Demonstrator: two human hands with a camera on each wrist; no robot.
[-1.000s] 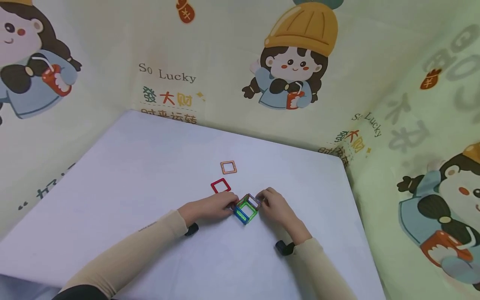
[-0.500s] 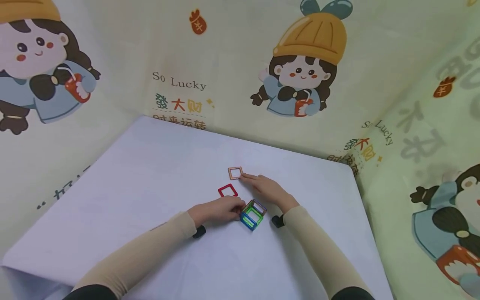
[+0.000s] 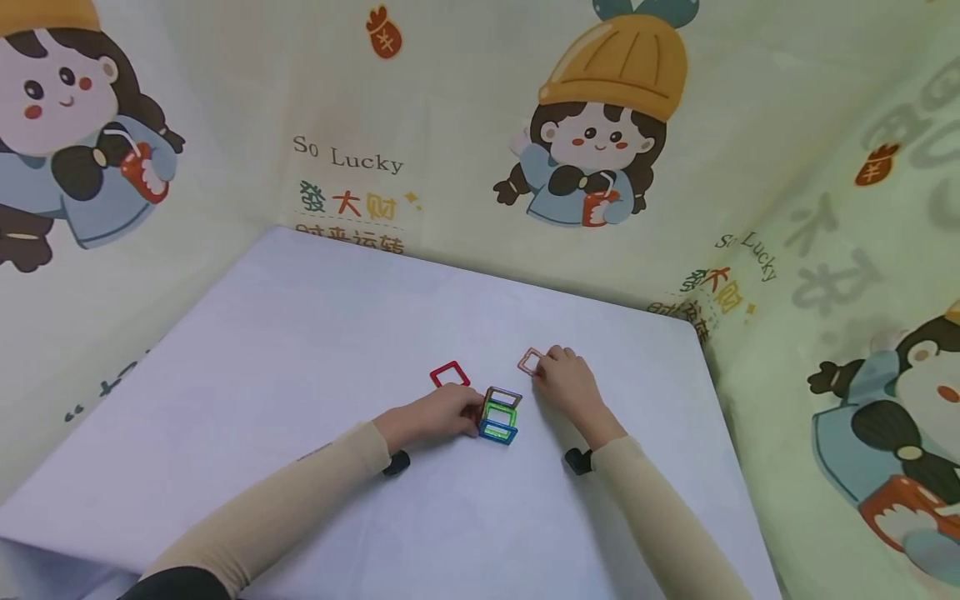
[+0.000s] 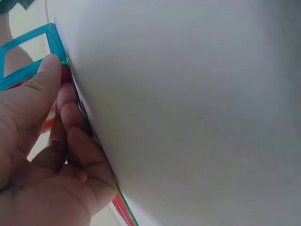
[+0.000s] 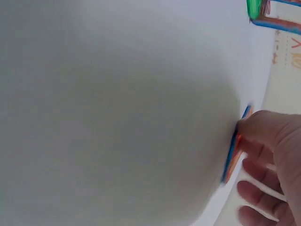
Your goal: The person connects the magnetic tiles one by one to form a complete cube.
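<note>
In the head view, my left hand (image 3: 435,412) grips the left side of a small open box of magnetic tiles. Its square frames include a blue tile (image 3: 498,438), a green tile (image 3: 515,417) and a brownish tile (image 3: 506,391) at the far side. The left wrist view has my thumb against the blue tile (image 4: 57,43), with red tile edges behind the fingers. Farther right, my right hand (image 3: 573,387) pinches an orange square tile (image 3: 524,358) by its corner. The right wrist view shows this orange tile (image 5: 233,153) between thumb and fingers, tilted up from the tabletop.
A loose red square tile (image 3: 462,374) lies just beyond my left hand. The white tabletop (image 3: 337,333) ends at a back edge against a printed cloth backdrop (image 3: 450,125), which also rises at the left and right.
My right hand left the tile box, reached to the orange tile, and drew it right and nearer. The box has turned slightly in my left hand's grip.
</note>
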